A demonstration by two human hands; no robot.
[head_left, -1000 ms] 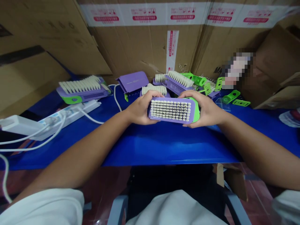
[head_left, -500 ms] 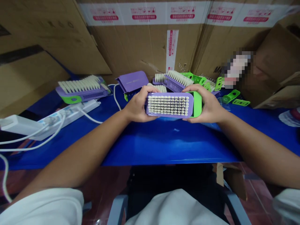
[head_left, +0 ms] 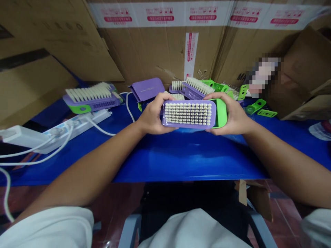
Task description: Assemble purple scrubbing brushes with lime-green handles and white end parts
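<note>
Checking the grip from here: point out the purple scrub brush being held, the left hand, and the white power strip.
purple scrub brush (head_left: pixel 188 113), head view, on its white bristles
left hand (head_left: pixel 153 115), head view, on the middle of the hand
white power strip (head_left: pixel 77 126), head view, on its top face

Even, fairly bright light, soft glare on the blue tabletop (head_left: pixel 186 162), scrubbing brush (head_left: pixel 188 113) sharp (frame edges bow).

Head-worn view from above the white shirt (head_left: pixel 193 230), facing forward and down, close over the left hand (head_left: pixel 152 115) and right hand (head_left: pixel 230 113) at the blue tabletop (head_left: pixel 186 158), with taped cardboard cartons (head_left: pixel 157 51) closing off the far side of the frame.
</note>
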